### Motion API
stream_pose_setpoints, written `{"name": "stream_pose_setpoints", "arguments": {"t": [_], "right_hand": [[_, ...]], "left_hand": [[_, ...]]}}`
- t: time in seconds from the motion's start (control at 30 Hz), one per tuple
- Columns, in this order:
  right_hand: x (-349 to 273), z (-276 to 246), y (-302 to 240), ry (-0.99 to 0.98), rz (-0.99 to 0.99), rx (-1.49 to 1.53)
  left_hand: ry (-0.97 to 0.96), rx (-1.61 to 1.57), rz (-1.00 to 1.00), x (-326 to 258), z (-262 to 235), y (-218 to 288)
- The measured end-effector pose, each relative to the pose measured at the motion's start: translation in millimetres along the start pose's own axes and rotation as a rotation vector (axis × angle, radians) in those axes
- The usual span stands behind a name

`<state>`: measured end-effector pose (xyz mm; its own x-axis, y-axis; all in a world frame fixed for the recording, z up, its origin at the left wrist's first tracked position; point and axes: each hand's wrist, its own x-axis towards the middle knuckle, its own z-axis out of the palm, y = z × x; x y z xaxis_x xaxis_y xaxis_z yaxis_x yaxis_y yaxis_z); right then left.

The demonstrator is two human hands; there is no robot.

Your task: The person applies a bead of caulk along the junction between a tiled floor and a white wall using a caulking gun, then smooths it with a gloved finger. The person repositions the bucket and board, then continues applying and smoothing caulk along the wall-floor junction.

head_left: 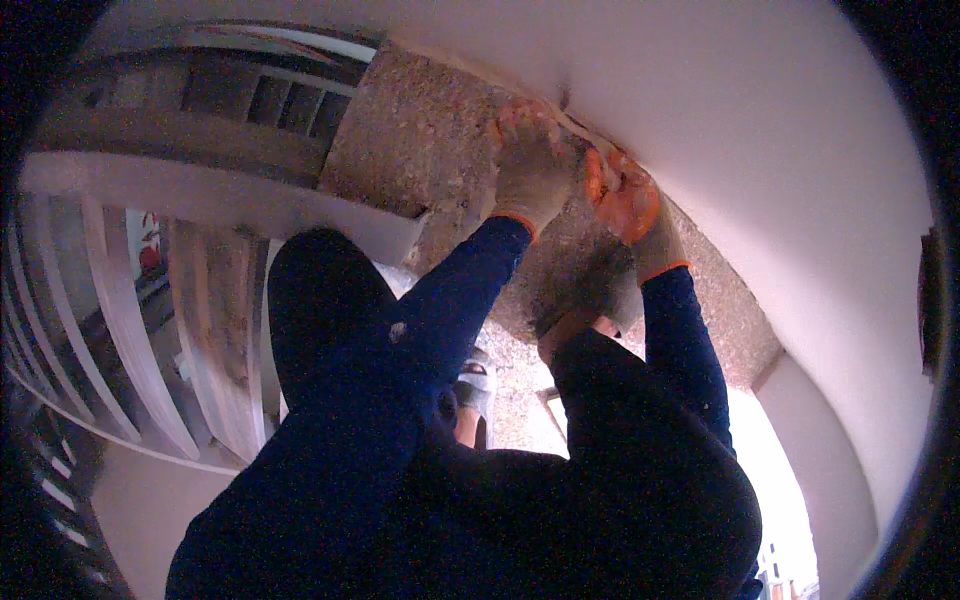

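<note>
Both my hands wear pale knit gloves with orange coating, and they work side by side where a speckled brown sheet that looks like carpet meets the white wall. My left hand lies back-up on this carpet, its orange fingertips stretched toward the wall edge. Close to its right, my right hand is turned with orange palm and bent fingers showing, right at the wall. Whatever those fingers hold is too small or blurred to make out. A thin pale edge strip runs along the wall base just beyond the hands.
A white railing with slats stands on the left, its top rail reaching toward my knee. The white wall curves along the right. My sandalled foot is below me, and bright light comes from the lower right.
</note>
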<state>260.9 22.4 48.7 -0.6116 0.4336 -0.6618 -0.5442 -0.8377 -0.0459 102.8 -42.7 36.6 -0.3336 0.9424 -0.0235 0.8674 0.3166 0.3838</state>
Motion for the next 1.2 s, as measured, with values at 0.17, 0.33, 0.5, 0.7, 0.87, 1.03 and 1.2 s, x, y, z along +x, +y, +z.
{"name": "stream_pose_setpoints", "arguments": {"t": [0.17, 0.33, 0.5, 0.7, 0.87, 1.03, 1.2], "right_hand": [[-4.9, -0.3, -8.2, 0.105, 0.085, 0.128], [-1.8, -5.5, -9.9, 0.046, 0.043, 0.047], [-7.4, -9.8, -15.8, 0.028, 0.16, 0.147], [-15.4, -9.7, -14.4, 0.005, -0.014, 0.032], [-16.1, -11.0, -17.8, 0.014, 0.11, 0.224], [-16.3, -14.9, -18.4, 0.003, 0.013, 0.077], [-14.9, -13.6, -9.8, -0.009, -0.225, -0.66]], "left_hand": [[-0.109, 0.08, 0.048, 0.2, 0.1, 9.6], [0.043, 0.221, 0.052, -0.4, 0.0, 8.4], [0.087, 0.075, -0.015, 4.0, 14.1, 18.5], [-0.059, 0.386, 0.143, -1.6, 5.9, 20.8], [-0.177, 0.139, 0.031, -1.8, -1.0, 25.0], [0.034, 0.032, 0.077, -2.1, -0.9, 21.9], [-0.081, 0.241, 0.072, -8.9, -1.0, 22.7]]}}
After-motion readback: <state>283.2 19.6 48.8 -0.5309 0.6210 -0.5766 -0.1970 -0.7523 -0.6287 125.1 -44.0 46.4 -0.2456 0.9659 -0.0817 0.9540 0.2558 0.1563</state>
